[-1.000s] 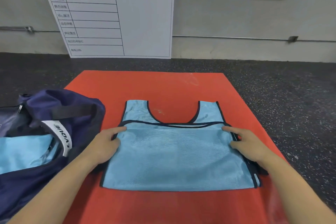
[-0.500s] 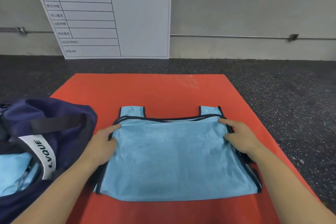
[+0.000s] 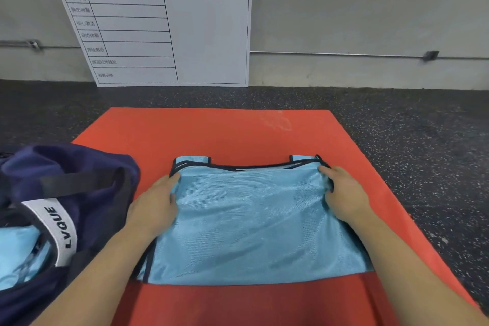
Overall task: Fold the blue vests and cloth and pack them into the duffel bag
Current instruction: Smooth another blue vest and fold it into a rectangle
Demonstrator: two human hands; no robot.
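Partly hidden fingers of both hands, left and right, pinch the folded vest edges.

Light blue vest dark-trimmed, navy duffel bag, orange-red mat

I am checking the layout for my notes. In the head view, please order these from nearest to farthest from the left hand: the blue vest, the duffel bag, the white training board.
1. Blue vest: the left hand grips its left edge on the orange mat.
2. Duffel bag: just left of that hand.
3. White training board: far ahead, against the wall.
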